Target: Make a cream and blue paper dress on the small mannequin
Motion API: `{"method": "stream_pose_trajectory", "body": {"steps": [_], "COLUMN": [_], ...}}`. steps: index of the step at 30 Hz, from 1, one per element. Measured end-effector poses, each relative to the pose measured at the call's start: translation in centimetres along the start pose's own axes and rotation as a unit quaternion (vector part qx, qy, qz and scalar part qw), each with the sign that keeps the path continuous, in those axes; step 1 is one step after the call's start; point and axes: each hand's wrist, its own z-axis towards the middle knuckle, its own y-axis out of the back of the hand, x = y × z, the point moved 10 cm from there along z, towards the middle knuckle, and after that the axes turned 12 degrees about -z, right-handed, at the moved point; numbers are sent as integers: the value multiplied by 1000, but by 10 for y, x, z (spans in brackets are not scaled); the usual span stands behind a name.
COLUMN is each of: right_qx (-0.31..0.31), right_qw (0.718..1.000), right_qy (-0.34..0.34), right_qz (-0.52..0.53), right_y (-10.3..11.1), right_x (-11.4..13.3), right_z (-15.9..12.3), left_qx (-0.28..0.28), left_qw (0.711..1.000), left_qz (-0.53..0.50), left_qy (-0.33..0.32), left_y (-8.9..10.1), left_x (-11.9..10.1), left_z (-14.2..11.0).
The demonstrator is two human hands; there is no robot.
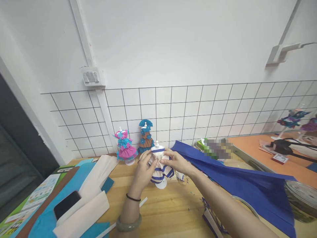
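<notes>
Over on the far left, a printed sheet (42, 190) runs out of the picture, and a dark phone (66, 203) lies among blue and cream papers (95, 177), their lower ends cut off. Moving right along the desk (170, 211), there's the pink-dressed figure (127, 152), and here comes the left hand (146, 165), closed gently around one side of a striped dress (162, 173), thumb in front, far fingers tucked out of sight. Behind it stands the blue-and-brown figure (146, 137), its lower part masked.

Centre stage: that striped dress, on a small white mannequin (157, 144), upright on the desk between both hands. It looks very light; the skirt seems soft, papery and easily creased, so the firm body at the waist, or the round base (161, 183), looks the safer hold. The waist itself is largely covered by thumbs.

Across to the right hand (175, 162), thumb and finger pinching the other side, exact contact hard to read. Small scraps sit just beyond it. Under that forearm, striped strips (211, 219) are partly hidden; a blue sheet (232, 188) sprawls behind, one item beyond is pixelated, and a round container (302, 200) is clipped by the right edge.
</notes>
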Motion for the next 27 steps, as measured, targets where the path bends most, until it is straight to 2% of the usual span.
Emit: {"method": "stream_pose_trajectory", "body": {"steps": [2,7,10,16,21,27], "right_qx": [1,-18,-19,3,5,7], "right_qw": [1000,999,998,999,999,999], "right_qy": [2,-41,-34,-8,-13,-28], "right_qz": [2,22,39,43,32,24], "right_y": [1,5,5,1,0,0], "right_x": [0,-14,-18,-15,-11,-14], "right_z": [0,-4,-4,-1,0,2], "left_qx": [14,2,3,10,4,-20], "left_qw": [1000,1000,1000,999,999,997], "left_qz": [0,-17,-23,-46,-52,-76], "left_qy": [-4,4,14,15,15,27], "left_y": [-2,1,1,-1,-1,10], "left_x": [-3,-2,2,5,4,4], "left_z": [0,0,-1,-1,-1,-1]}}
